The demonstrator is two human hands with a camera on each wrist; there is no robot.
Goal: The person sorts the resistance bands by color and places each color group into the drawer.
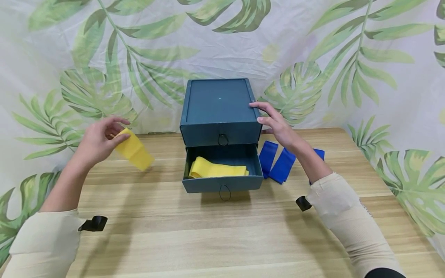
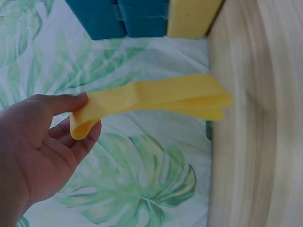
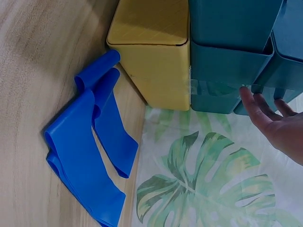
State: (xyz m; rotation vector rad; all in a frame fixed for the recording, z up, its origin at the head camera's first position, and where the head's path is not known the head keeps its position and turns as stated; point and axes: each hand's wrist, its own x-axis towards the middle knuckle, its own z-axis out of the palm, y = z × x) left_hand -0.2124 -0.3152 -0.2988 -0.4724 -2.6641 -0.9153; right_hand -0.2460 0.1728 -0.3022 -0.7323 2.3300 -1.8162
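Drawer [image 1: 194,187] of the blue cabinet [image 1: 219,100] is pulled out; one yellow band [image 1: 219,170] is seen lying folded inside. A second yellow band [image 1: 135,151] is held by the left hand [image 1: 101,141], pinched near one end between thumb and fingers, above the table [image 1: 194,239] and well apart from the drawer. Nothing is grasped by the right hand [image 1: 278,125]; its loosely spread fingers are rested against the cabinet's right edge.

Progress, as judged: partway. One yellow band is stowed; the held one is not yet placed, the drawer not yet closed. Blue bands [image 1: 283,166] are found on the table, right of the cabinet; whether they are to be moved cannot be told.

Views compared: the drawer's contents are shown by the head view only. A yellow bottom section [image 3: 154,75] is revealed by both wrist views, hidden from above. The blue bands' looped folds, partly covered by the right forearm [image 1: 309,160] in the head view, are shown more plainly by the right wrist view
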